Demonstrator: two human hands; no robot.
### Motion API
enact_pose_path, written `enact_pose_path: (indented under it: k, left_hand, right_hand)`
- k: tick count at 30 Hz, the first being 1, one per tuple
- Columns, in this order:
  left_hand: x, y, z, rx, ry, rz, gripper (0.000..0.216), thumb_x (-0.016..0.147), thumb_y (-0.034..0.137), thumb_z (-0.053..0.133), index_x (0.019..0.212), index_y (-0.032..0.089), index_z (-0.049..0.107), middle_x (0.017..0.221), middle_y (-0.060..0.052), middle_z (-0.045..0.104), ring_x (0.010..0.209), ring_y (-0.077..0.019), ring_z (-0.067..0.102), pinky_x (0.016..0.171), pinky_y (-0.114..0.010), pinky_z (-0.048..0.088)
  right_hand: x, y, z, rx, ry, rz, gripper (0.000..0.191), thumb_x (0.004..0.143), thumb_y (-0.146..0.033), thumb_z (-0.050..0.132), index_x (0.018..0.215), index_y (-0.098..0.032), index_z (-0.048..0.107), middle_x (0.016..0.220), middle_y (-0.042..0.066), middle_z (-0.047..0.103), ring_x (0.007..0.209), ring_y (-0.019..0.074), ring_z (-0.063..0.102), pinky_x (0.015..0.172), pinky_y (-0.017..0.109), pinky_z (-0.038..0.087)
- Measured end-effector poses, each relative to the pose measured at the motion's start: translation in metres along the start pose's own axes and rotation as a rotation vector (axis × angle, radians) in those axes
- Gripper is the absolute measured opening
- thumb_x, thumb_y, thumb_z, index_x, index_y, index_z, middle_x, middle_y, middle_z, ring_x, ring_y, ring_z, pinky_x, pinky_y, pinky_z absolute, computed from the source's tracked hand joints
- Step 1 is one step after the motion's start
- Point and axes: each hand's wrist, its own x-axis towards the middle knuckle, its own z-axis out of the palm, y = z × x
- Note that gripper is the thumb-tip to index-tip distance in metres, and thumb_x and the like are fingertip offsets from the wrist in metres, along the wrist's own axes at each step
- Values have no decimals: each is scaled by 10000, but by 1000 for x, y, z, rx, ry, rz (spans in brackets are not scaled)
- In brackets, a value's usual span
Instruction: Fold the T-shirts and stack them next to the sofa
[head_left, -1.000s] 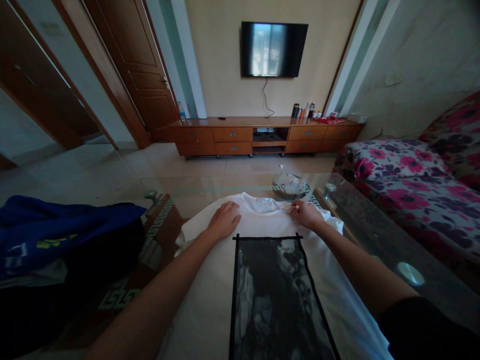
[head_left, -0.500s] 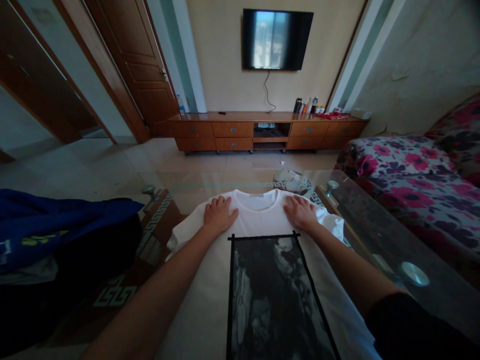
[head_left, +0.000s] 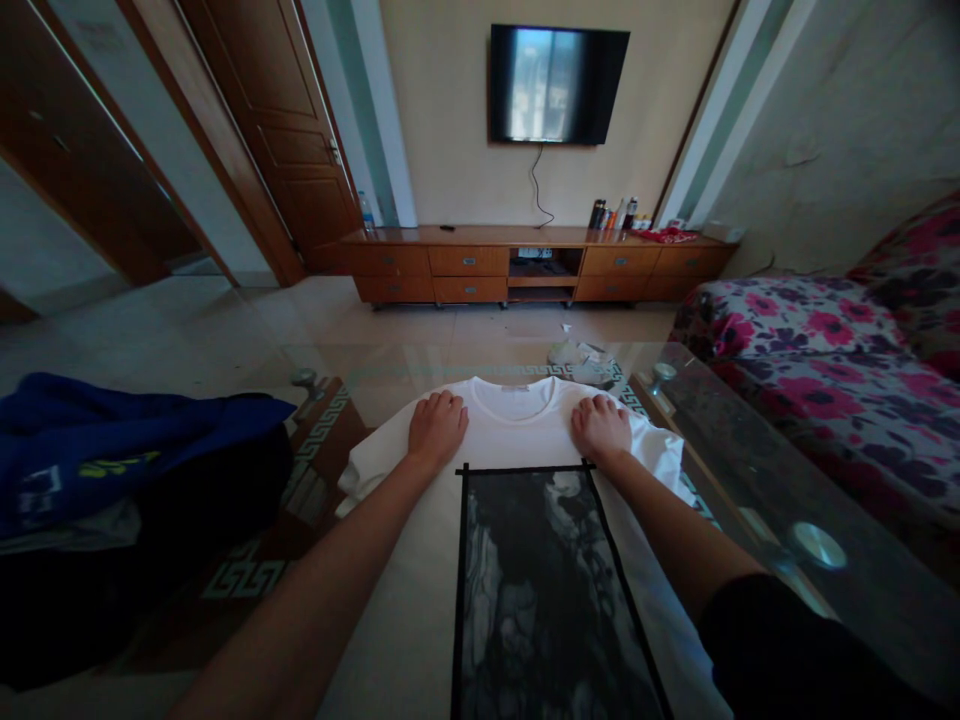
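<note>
A white T-shirt (head_left: 405,620) with a black-framed dark print (head_left: 540,590) lies front up on a glass table (head_left: 757,470), its neckline away from me. At the shoulder left of the neckline, my left hand (head_left: 438,428) is closed on the fabric with its fingers curled. My right hand (head_left: 602,428) grips the other shoulder in the same way, knuckles up. Both sleeves spread outward past my hands. The shirt's lower end runs out of view below, and my fingertips are partly hidden.
A pile of dark and blue clothes (head_left: 135,450) sits at the left. Across the floor stands a wooden TV cabinet (head_left: 469,262) with bottles and cans on it, below a wall-mounted TV (head_left: 559,85). A flower-patterned sofa (head_left: 832,390) is at the right.
Both hands have gone from lying flatter with fingers extended to curled fingers bunched on the shirt's shoulders. The thumbs have drawn in. The shirt has barely moved.
</note>
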Motion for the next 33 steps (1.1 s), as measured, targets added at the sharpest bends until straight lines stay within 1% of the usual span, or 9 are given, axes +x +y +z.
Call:
enact_pose_path:
  k: [3, 6, 9, 16, 20, 23, 26, 29, 33]
  left_hand:
    - [-11, 4, -13, -4, -92, 48, 421, 1040, 414, 303, 1198, 200, 629, 1256, -147, 629, 1236, -292, 542, 1103, -444, 340]
    - [-23, 2, -25, 2, -112, 45, 423, 1034, 413, 333, 1336, 208, 548, 1443, -132, 542, 1380, -271, 441, 1178, -424, 256]
    - [-42, -3, -38, 7, -116, 4, 447, 1025, 418, 349, 1387, 209, 506, 1531, -125, 470, 1461, -263, 349, 1211, -421, 199]
    - [-108, -8, -65, 27, -81, -69, 512, 966, 383, 447, 1416, 139, 472, 1540, -191, 442, 1476, -314, 323, 1213, -442, 182]
    - [-141, -16, -90, 39, 8, -243, 545, 916, 356, 509, 1415, 143, 452, 1476, -192, 491, 1410, -316, 408, 1184, -439, 239]
    - [-165, -27, -108, 1, 94, -500, 561, 883, 378, 541, 1383, 134, 462, 1392, -210, 543, 1330, -346, 480, 1112, -459, 336]
    - [-187, -41, -114, -76, 132, -702, 607, 850, 419, 574, 1368, 122, 469, 1370, -237, 545, 1286, -381, 507, 1043, -483, 397]
    - [-200, -53, -110, -128, 103, -767, 598, 853, 485, 565, 1343, 146, 514, 1385, -245, 530, 1296, -412, 486, 1030, -522, 395]
    - [-195, -64, -101, -177, 43, -799, 566, 876, 629, 466, 1189, 189, 637, 1398, -218, 524, 1331, -422, 442, 1059, -553, 359]
  right_hand:
    - [-8, 7, -6, 23, -90, -70, 551, 1046, -483, 231, 1366, -186, 567, 1446, 164, 530, 1340, 311, 447, 1131, 513, 285]
    - [-22, 17, -13, 39, -161, -45, 591, 1052, -512, 222, 1513, -205, 430, 1612, 130, 358, 1471, 296, 306, 1180, 537, 216]
    - [-45, 25, -22, 42, -135, 7, 621, 1053, -514, 225, 1544, -171, 388, 1667, 136, 239, 1521, 293, 211, 1194, 525, 204]
    - [-110, 29, -53, 38, -70, -14, 607, 1047, -502, 270, 1508, -147, 444, 1660, 156, 245, 1535, 288, 183, 1208, 504, 182]
    - [-142, 20, -74, 58, -57, -15, 612, 1042, -499, 283, 1508, -133, 440, 1652, 167, 260, 1534, 295, 188, 1205, 492, 196]
    - [-163, 9, -87, 72, -90, -16, 602, 1039, -489, 298, 1515, -146, 433, 1661, 161, 243, 1535, 295, 195, 1204, 489, 201]
    - [-184, -4, -94, 88, -118, -7, 585, 1035, -479, 319, 1517, -167, 432, 1665, 150, 241, 1534, 296, 200, 1201, 494, 202]
    - [-200, -13, -92, 116, -133, -12, 577, 1034, -482, 323, 1512, -178, 431, 1657, 148, 263, 1531, 295, 209, 1193, 495, 214]
    - [-211, -24, -86, 148, -147, -16, 565, 1039, -493, 301, 1461, -163, 482, 1640, 157, 298, 1513, 299, 248, 1177, 485, 245]
